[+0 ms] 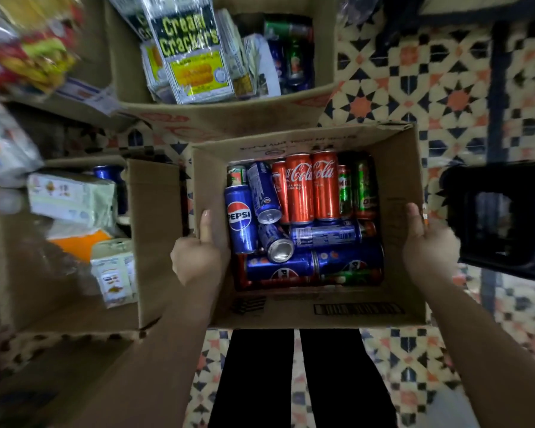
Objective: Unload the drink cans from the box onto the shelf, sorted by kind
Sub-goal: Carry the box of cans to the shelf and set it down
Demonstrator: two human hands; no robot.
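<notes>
An open cardboard box (396, 168) sits in front of me above the patterned floor, gripped on both sides. My left hand (198, 248) clasps its left wall, thumb inside the rim. My right hand (426, 242) clasps the right wall. Inside lie several blue Pepsi cans (241, 220), red Coca-Cola cans (325, 189) and green cans (365, 186), mostly on their sides in a loose heap. No shelf is visible.
Another box (223, 118) behind holds Cream Crackers packs (192, 50) and more cans (291, 50). A box (155, 242) at left holds small cartons. A black object (501, 217) sits just right of my right hand. My legs (297, 381) stand on tiled floor (445, 88).
</notes>
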